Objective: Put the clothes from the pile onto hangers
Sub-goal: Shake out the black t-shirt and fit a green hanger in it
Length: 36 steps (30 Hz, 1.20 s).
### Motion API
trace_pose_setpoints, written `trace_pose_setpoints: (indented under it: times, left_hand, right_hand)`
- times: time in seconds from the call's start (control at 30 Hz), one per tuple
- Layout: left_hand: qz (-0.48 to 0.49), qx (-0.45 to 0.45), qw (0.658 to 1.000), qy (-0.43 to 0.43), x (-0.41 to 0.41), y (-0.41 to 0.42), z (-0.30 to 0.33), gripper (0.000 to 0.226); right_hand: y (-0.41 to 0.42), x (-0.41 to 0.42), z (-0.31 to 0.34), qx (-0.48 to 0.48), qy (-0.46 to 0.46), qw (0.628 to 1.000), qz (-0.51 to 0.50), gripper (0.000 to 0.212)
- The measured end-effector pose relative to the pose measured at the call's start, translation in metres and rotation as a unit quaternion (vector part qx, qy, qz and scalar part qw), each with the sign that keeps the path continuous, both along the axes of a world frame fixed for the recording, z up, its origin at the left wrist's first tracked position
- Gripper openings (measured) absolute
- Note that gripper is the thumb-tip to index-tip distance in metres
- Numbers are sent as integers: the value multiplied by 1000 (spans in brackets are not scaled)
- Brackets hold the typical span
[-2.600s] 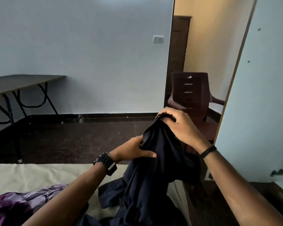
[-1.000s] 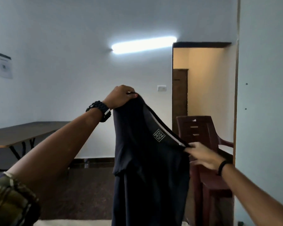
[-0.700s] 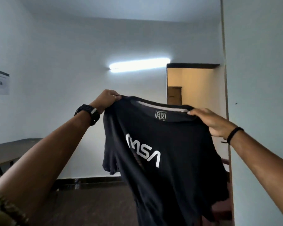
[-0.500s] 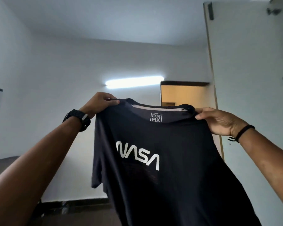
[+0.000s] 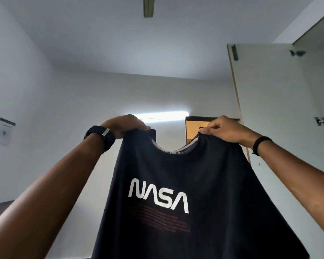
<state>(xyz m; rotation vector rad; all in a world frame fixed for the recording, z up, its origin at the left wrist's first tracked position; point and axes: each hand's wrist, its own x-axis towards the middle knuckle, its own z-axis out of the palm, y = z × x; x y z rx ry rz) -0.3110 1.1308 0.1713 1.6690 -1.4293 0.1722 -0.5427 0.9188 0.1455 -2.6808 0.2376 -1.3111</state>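
Note:
A dark navy T-shirt [image 5: 209, 184] with white NASA lettering hangs spread out in front of me, its printed side facing me. My left hand [image 5: 125, 126] grips the shirt's left shoulder by the collar. My right hand [image 5: 224, 128] pinches the right shoulder between thumb and fingers. Both arms are raised high. The neckline sags between the two hands. No hanger and no pile of clothes is in view.
An open white wardrobe door [image 5: 266, 101] with metal hinges stands at the right. A tube light [image 5: 165, 115] glows on the far wall beside a doorway [image 5: 195, 128]. A paper notice [image 5: 3, 131] hangs on the left wall. A ceiling fitting [image 5: 148, 6] is overhead.
I lifted the shirt from a bunched bundle, spread it by its shoulders and raised it higher. The view has tilted up toward the ceiling.

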Motion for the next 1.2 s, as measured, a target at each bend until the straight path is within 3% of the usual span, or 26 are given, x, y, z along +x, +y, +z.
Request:
trace_pose_setpoints:
  times: [0.13, 0.27, 0.4, 0.5, 0.6, 0.67, 0.8, 0.93, 1.07, 1.2]
  left_hand:
    - [-111, -51, 992, 19, -19, 51, 28, 19]
    - [-202, -158, 961, 101, -26, 84, 54, 20]
    - [-143, -148, 972, 113, -22, 88, 46, 25]
    - [-62, -35, 993, 97, 1, 74, 15, 26]
    - [-10, 96, 990, 105, 46, 44, -53, 32]
    - [-9, 158, 976, 151, 75, 18, -124, 18]
    - [52, 296, 930, 214, 119, -31, -311, 19]
    - [147, 421, 886, 129, 131, -52, -467, 24]
    - [191, 440, 868, 125, 147, -72, -548, 26]
    - [303, 314, 888, 146, 167, -93, -568, 22]
  right_hand:
    - [33, -27, 24, 67, -21, 990, 126, 43]
    - [53, -37, 52, 119, -89, 965, 216, 38]
    - [55, -23, 55, 153, -98, 951, 251, 37]
    - [37, 9, 26, 203, -41, 946, 248, 39]
    - [4, 58, -45, 267, 71, 936, 220, 49]
    - [-18, 94, -113, 337, 136, 910, 198, 53]
    - [-43, 145, -285, 414, 256, 863, 137, 24]
    - [-60, 162, -428, 400, 340, 850, 43, 51]
    - [-73, 164, -500, 355, 410, 837, -73, 39]
    - [-89, 189, -522, 477, 268, 830, -112, 30]
